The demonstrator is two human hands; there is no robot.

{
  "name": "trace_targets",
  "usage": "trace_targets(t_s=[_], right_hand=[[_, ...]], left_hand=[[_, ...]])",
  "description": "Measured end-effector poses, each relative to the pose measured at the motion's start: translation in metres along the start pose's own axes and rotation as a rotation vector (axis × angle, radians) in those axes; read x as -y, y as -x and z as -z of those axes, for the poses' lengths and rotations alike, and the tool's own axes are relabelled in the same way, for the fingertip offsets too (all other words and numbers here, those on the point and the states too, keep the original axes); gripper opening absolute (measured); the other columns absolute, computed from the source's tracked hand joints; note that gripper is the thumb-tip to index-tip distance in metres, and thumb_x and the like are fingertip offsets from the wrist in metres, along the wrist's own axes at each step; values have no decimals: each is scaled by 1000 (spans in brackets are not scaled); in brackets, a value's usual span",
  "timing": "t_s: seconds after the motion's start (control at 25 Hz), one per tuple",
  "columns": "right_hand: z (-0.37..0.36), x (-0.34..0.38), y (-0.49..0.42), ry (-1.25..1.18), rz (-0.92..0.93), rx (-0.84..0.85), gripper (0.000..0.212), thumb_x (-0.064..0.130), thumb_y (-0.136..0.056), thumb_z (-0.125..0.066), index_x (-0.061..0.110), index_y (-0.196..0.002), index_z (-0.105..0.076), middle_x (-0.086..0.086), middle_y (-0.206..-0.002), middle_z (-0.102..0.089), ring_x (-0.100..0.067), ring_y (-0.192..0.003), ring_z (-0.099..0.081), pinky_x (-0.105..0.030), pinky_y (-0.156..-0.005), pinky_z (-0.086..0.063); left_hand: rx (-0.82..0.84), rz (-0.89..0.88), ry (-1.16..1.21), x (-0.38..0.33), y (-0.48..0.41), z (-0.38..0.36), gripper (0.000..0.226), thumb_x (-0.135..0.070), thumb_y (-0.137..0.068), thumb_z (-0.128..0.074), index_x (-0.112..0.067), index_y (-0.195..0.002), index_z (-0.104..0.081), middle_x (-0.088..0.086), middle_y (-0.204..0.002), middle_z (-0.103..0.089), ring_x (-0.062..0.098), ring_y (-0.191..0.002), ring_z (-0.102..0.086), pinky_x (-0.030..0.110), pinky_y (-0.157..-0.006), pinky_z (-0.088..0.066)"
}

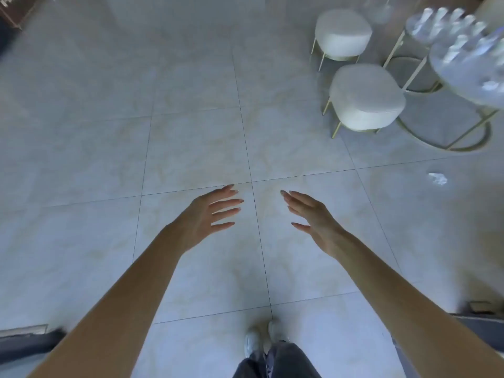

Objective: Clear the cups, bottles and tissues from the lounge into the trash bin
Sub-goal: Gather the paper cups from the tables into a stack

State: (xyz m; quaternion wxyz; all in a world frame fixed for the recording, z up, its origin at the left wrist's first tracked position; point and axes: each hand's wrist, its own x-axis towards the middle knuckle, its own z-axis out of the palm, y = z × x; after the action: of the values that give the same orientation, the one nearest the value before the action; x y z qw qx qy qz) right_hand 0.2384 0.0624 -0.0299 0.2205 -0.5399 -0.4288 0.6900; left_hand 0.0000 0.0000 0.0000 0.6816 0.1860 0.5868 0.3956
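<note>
My left hand (pixel 210 214) and my right hand (pixel 311 216) are stretched out over the tiled floor, fingers spread, both holding nothing. A crumpled white tissue (pixel 438 178) lies on the floor to the right of my right hand, well apart from it. At the upper right, several clear bottles (pixel 447 21) stand blurred on a round table (pixel 425 36), and more clear bottles (pixel 480 47) stand on a nearer round table (pixel 461 77). No trash bin is in view.
Two white padded stools (pixel 342 34) (pixel 366 96) with gold legs stand left of the tables. Gold ring bases (pixel 447 143) of the tables sit on the floor. Dark furniture edges show at the bottom left (pixel 27 342) and bottom right (pixel 480 323). My shoes (pixel 259 339) are below.
</note>
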Motion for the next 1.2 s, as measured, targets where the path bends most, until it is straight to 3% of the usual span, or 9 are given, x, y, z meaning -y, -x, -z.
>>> trace_targets(t_s=[0.24, 0.36, 0.56, 0.76, 0.96, 1.2], right_hand=[[58, 6, 13, -125, 14, -108, 72, 47, -77, -72, 23, -140, -46, 12, -134, -57, -10, -123, -53, -46, -107, -42], [104, 12, 16, -182, 34, -172, 72, 46, -76, -73, 22, -139, -46, 11, -135, -57, -10, -124, -53, -47, -107, -42], [208, 24, 19, -252, 55, -339, 99, 60, -50, -78, 23, -137, -48, 10, -131, -59, -11, -125, -51, -46, -105, -44], [310, 43, 22, -340, 55, -477, 81, 52, -72, -74, 22, -141, -44, 10, -125, -58, -13, -124, -51, -45, -105, -45], [395, 70, 32, -392, 122, -596, 109, 67, -45, -77, 23, -140, -46, 7, -133, -54, -16, -125, -51, -45, -102, -47], [483, 101, 11, -463, 163, -699, 106, 63, -49, -76, 21, -141, -44, 5, -134, -52, -18, -124, -51, -44, -99, -49]], left_hand=[[106, 46, -82, -17, -35, -65, 26, -35, -90, -61, -26, -113, -68, 2, -119, -72, 21, -115, -65, 45, -103, -47], [179, 63, -155, -26, -66, -116, 28, -34, -92, -58, -26, -119, -65, 1, -120, -72, 20, -114, -65, 44, -102, -48], [285, 91, -277, -50, -123, -228, 30, -33, -94, -56, -25, -122, -64, 0, -121, -71, 20, -115, -65, 44, -103, -48], [330, 106, -399, -75, -169, -332, 28, -34, -93, -57, -23, -117, -65, 2, -121, -70, 21, -115, -64, 45, -105, -46], [415, 65, -467, -105, -207, -429, 33, -37, -93, -58, -22, -121, -63, 0, -120, -70, 18, -114, -63, 42, -104, -46], [538, 77, -546, -136, -268, -532, 31, -42, -90, -61, -25, -116, -65, -1, -121, -70, 18, -118, -61, 42, -106, -45]])
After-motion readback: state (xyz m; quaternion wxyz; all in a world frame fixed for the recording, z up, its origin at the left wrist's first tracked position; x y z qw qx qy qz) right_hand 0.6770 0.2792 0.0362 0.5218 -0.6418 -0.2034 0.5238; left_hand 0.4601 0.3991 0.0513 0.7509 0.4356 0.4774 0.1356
